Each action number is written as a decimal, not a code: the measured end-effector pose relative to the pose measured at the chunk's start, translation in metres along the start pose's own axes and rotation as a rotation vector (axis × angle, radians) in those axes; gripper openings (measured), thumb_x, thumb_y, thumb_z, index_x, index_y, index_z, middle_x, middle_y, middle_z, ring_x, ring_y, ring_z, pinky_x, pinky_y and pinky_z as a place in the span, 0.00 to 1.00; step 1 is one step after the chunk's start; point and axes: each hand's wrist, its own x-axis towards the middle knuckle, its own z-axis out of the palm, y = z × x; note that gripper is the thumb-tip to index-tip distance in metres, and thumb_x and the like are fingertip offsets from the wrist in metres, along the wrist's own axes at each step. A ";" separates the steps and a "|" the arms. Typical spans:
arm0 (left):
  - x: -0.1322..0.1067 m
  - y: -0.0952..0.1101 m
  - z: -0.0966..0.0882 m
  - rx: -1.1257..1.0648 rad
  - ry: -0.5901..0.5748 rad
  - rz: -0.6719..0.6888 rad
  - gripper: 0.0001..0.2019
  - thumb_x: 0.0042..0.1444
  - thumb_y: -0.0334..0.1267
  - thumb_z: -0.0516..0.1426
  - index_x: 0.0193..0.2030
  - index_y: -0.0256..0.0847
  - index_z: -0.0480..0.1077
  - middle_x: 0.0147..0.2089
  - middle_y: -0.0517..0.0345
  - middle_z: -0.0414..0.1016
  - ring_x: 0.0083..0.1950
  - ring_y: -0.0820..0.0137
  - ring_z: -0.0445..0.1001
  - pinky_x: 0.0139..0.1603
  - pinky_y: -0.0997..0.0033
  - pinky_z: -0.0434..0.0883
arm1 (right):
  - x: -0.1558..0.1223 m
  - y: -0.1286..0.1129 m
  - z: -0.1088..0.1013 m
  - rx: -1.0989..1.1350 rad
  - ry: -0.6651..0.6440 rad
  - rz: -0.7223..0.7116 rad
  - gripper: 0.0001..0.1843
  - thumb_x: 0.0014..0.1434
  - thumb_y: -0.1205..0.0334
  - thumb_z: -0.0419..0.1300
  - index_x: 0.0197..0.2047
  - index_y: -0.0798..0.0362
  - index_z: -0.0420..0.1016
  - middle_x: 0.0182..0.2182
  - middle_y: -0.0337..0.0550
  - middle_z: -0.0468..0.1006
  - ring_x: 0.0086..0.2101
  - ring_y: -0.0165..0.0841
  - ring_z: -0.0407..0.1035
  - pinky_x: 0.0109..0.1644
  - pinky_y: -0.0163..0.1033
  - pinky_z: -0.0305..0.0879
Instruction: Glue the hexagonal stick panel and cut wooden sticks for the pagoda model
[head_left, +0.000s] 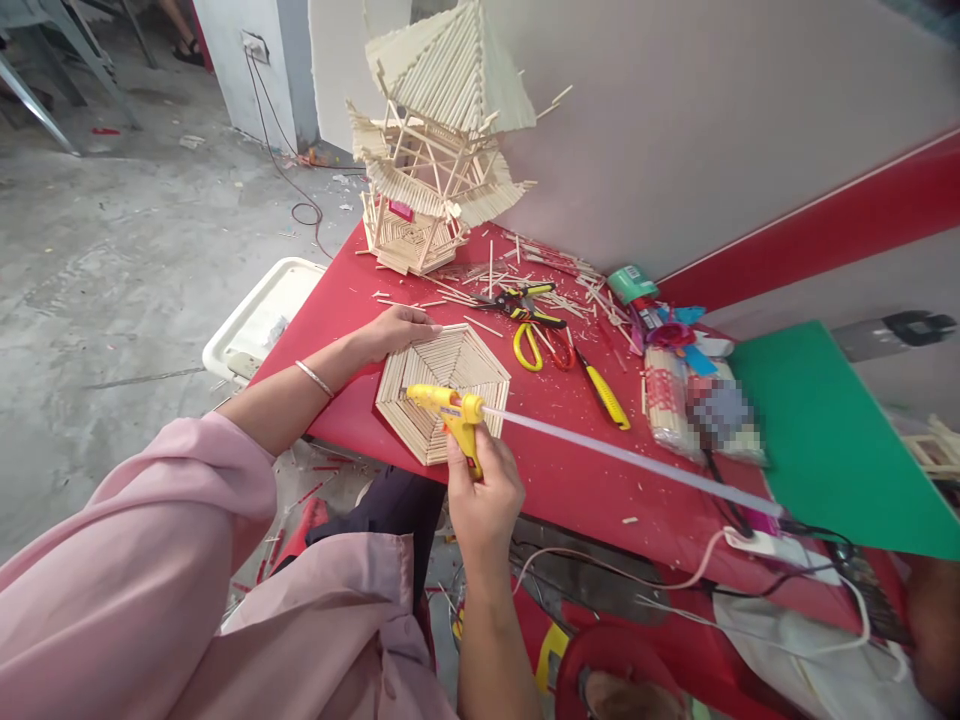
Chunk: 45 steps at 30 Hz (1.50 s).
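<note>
A many-sided panel of thin wooden sticks (401, 407) lies at the front edge of the red table. My left hand (394, 332) grips the panel at its upper left edge, with the fingers close together. In my right hand (487, 490) is a yellow glue gun (442, 402), held by its handle. Its nozzle points left over the panel; whether it touches cannot be made out. A long pale glue stick (600, 445) runs out of the back of the gun toward the right.
A tiered stick pagoda (442, 150) stands at the back. Loose sticks (491, 265), pliers (517, 300), yellow-handled scissors (528, 347) and a yellow cutter (606, 395) lie beyond the panel. Bagged sticks (666, 390), a green board (840, 450) and a power strip (780, 550) are right.
</note>
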 end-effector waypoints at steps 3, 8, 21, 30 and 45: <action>-0.002 0.000 -0.001 0.030 -0.036 -0.009 0.14 0.56 0.39 0.66 0.25 0.35 0.71 0.19 0.61 0.67 0.17 0.81 0.60 0.21 0.75 0.56 | 0.015 0.000 0.009 0.016 0.007 0.020 0.20 0.67 0.54 0.58 0.54 0.56 0.79 0.39 0.53 0.82 0.39 0.38 0.76 0.45 0.43 0.73; -0.002 0.002 0.000 -0.042 -0.021 -0.038 0.15 0.64 0.41 0.58 0.28 0.35 0.73 0.24 0.54 0.74 0.22 0.77 0.66 0.26 0.73 0.63 | 0.029 -0.001 0.017 0.030 0.015 0.045 0.21 0.67 0.51 0.57 0.54 0.56 0.79 0.38 0.52 0.82 0.39 0.38 0.76 0.45 0.43 0.73; 0.010 -0.008 -0.005 0.022 -0.015 -0.001 0.27 0.67 0.53 0.50 0.36 0.31 0.80 0.28 0.48 0.77 0.28 0.71 0.73 0.32 0.70 0.68 | -0.001 0.003 -0.017 0.129 -0.186 0.201 0.24 0.65 0.50 0.59 0.58 0.57 0.77 0.46 0.55 0.83 0.44 0.39 0.78 0.46 0.39 0.73; 0.015 -0.015 -0.009 0.041 -0.040 0.048 0.44 0.60 0.71 0.40 0.40 0.32 0.81 0.29 0.46 0.79 0.30 0.68 0.75 0.34 0.69 0.70 | 0.053 0.009 0.002 -0.037 -0.147 0.448 0.32 0.62 0.43 0.53 0.60 0.56 0.76 0.44 0.55 0.84 0.38 0.42 0.78 0.42 0.43 0.69; 0.017 -0.018 -0.009 0.018 -0.095 0.032 0.47 0.60 0.72 0.36 0.49 0.31 0.80 0.29 0.46 0.79 0.31 0.68 0.76 0.35 0.70 0.70 | 0.075 0.006 0.022 -0.144 -0.207 0.490 0.30 0.64 0.47 0.52 0.61 0.55 0.75 0.44 0.56 0.84 0.40 0.43 0.77 0.41 0.44 0.67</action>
